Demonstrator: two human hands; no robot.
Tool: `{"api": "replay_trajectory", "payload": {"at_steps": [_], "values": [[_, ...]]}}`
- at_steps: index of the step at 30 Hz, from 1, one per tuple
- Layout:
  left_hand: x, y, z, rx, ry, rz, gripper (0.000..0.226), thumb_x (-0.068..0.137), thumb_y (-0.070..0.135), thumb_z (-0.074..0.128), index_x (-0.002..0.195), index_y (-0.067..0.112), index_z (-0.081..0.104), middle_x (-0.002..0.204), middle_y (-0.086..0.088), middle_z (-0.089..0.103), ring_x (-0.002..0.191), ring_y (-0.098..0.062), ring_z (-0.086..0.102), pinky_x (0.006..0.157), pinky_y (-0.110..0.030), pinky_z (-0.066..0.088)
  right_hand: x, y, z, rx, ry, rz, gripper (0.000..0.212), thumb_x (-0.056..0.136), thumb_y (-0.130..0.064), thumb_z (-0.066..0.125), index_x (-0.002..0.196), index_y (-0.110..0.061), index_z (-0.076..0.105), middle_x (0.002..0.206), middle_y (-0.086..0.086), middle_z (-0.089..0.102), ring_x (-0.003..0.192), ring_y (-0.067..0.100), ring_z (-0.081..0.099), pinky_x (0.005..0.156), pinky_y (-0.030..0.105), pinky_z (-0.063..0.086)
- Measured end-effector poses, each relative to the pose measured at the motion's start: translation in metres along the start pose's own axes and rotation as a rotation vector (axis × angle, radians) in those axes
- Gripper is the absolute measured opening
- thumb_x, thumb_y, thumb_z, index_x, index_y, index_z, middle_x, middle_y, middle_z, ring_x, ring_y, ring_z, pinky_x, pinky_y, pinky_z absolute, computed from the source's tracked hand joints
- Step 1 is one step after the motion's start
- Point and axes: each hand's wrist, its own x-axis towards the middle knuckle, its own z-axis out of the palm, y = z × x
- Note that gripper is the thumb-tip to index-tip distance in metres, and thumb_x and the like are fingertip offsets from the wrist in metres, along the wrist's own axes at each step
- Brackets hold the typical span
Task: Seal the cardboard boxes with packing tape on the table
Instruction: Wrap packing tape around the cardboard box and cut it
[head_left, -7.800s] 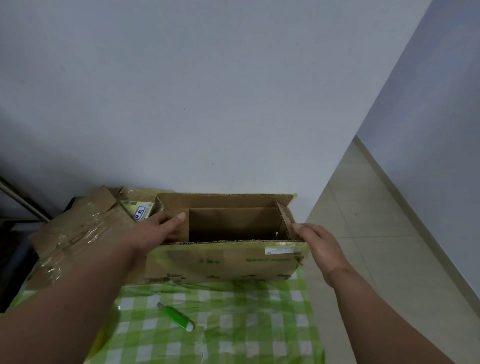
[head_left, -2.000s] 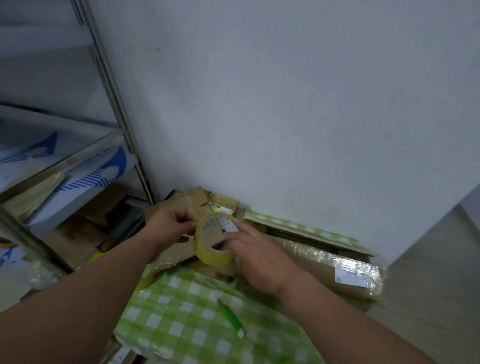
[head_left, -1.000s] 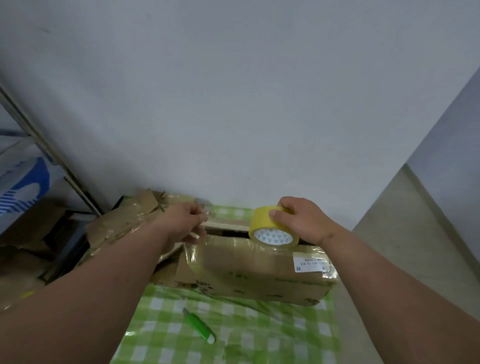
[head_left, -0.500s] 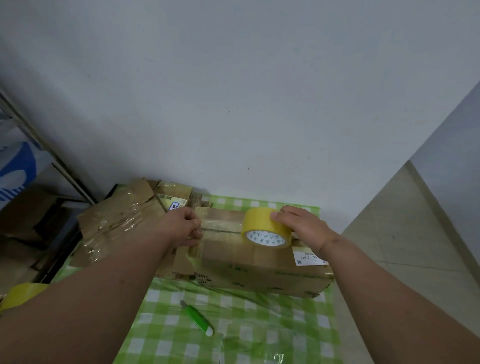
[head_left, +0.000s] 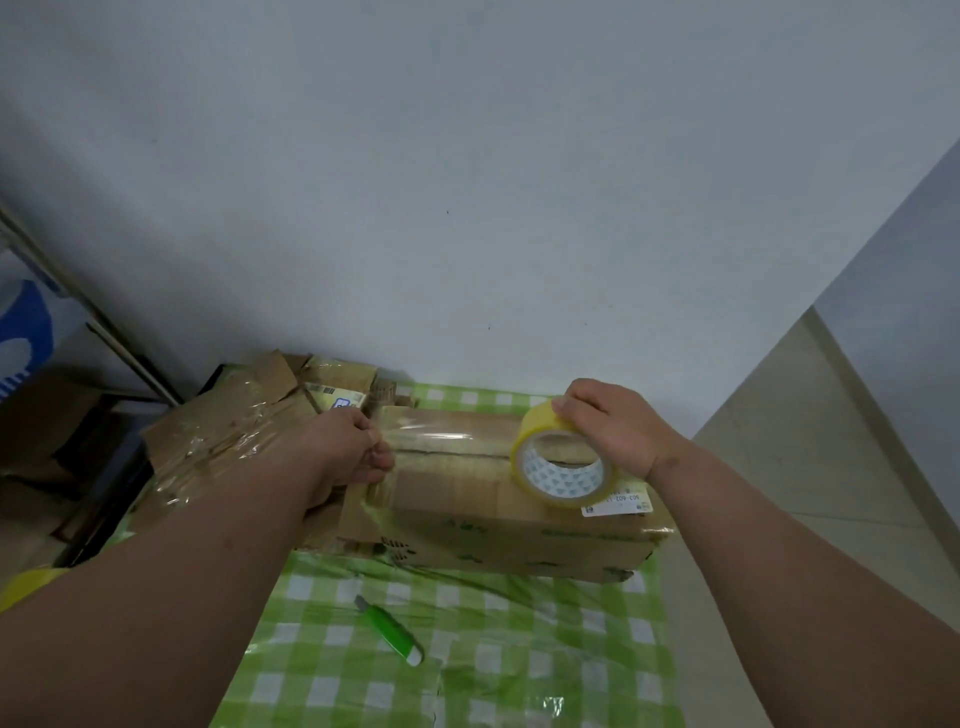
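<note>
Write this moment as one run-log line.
step: taping top seam | left hand: pins tape end at box left edge | right hand: holds tape roll | cutter: on table

brown cardboard box lying flat on green checked table, flaps closed, center seam running left-right, white label at right front top edge. yellow packing tape roll upright on box top right end, clear strip stretched left along seam to box's left end.

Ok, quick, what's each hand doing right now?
Left hand: pinching the tape end down at the cardboard box's left edge.
Right hand: gripping the yellow tape roll on top of the box.
</note>
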Motion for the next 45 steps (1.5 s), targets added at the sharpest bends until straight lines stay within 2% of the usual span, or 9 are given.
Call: {"api": "replay_trajectory", "payload": {"at_steps": [4,13,17,20,23,29,34,40,45], "values": [[0.003,0.002,0.005,-0.012,-0.008,-0.005,0.020,0.100,-0.006,0.039,0.084,0.003,0.046,0.084,-0.019,0.050,0.067,-0.022,0.050,0.045,-0.020,0.051,-0.001,0.002,-0.008,-0.022,-0.015,0.028,0.016,0.093,-0.040,0.057,0.091,-0.025,0.052,0.083,0.001,0.060,0.071,0.017,0.057,0.061,0.031,0.043],[0.013,-0.006,-0.003,-0.033,0.040,-0.037,0.018,0.102,-0.001,0.040,0.089,0.005,0.051,0.078,-0.018,0.060,0.068,-0.027,0.070,0.048,-0.029,0.056,0.010,-0.012,0.003,-0.148,-0.036,-0.015,0.038,0.079,-0.063,0.066,0.082,-0.027,0.055,0.082,-0.002,0.060,0.073,0.015,0.056,0.063,0.030,0.043],[0.018,-0.008,-0.006,-0.067,0.037,-0.040,0.018,0.103,0.001,0.040,0.090,0.006,0.051,0.079,-0.016,0.059,0.072,-0.028,0.070,0.052,-0.032,0.058,0.013,-0.008,-0.004,0.157,-0.127,0.107,0.046,0.083,-0.051,0.070,0.072,-0.008,0.061,0.075,0.006,0.060,0.069,0.022,0.057,0.068,0.033,0.042],[0.021,-0.009,-0.005,-0.082,0.036,-0.031,0.017,0.103,0.002,0.040,0.091,0.006,0.051,0.083,-0.017,0.060,0.073,-0.027,0.070,0.053,-0.031,0.058,0.010,0.001,-0.006,0.345,-0.138,0.194,0.024,0.064,-0.039,0.069,0.064,-0.016,0.063,0.078,0.002,0.059,0.080,0.024,0.056,0.075,0.036,0.042],[0.024,-0.011,-0.007,-0.080,0.054,-0.039,0.017,0.104,0.005,0.040,0.092,0.007,0.051,0.081,-0.017,0.061,0.072,-0.027,0.070,0.054,-0.032,0.056,0.012,0.008,-0.012,0.428,-0.176,0.186,0.023,0.066,-0.037,0.064,0.069,-0.016,0.054,0.075,0.000,0.053,0.083,0.024,0.050,0.080,0.037,0.039],[0.024,-0.010,-0.005,-0.093,0.084,-0.035,0.017,0.104,0.005,0.039,0.094,0.009,0.052,0.083,-0.018,0.055,0.072,-0.029,0.069,0.056,-0.033,0.056,0.022,-0.002,-0.018,0.152,-0.196,0.088,0.030,0.091,-0.038,0.066,0.072,-0.016,0.057,0.076,0.002,0.056,0.073,0.019,0.053,0.071,0.033,0.040],[0.023,-0.010,-0.005,-0.105,0.089,-0.053,0.017,0.104,0.003,0.039,0.093,0.007,0.052,0.079,-0.016,0.052,0.068,-0.027,0.067,0.051,-0.031,0.059,0.030,-0.010,-0.017,-0.085,-0.165,0.099,0.038,0.090,-0.048,0.062,0.081,-0.011,0.065,0.077,0.001,0.060,0.069,0.015,0.055,0.061,0.027,0.039],[0.025,-0.006,-0.004,-0.052,0.120,-0.070,0.014,0.103,0.001,0.040,0.099,0.004,0.053,0.077,-0.017,0.055,0.066,-0.026,0.066,0.050,-0.031,0.059,0.044,-0.022,0.000,-0.308,-0.178,0.109,0.048,0.091,-0.055,0.056,0.093,-0.008,0.067,0.087,0.002,0.062,0.080,0.016,0.055,0.066,0.029,0.040],[0.030,-0.020,-0.005,0.092,0.169,-0.045,0.012,0.098,0.003,0.046,0.095,0.008,0.057,0.071,-0.013,0.058,0.052,-0.021,0.054,0.047,-0.026,0.046,0.044,-0.022,0.006,-0.322,-0.178,0.152,0.049,0.087,-0.058,0.061,0.074,-0.011,0.053,0.075,0.001,0.050,0.069,0.015,0.047,0.062,0.030,0.035]]}}
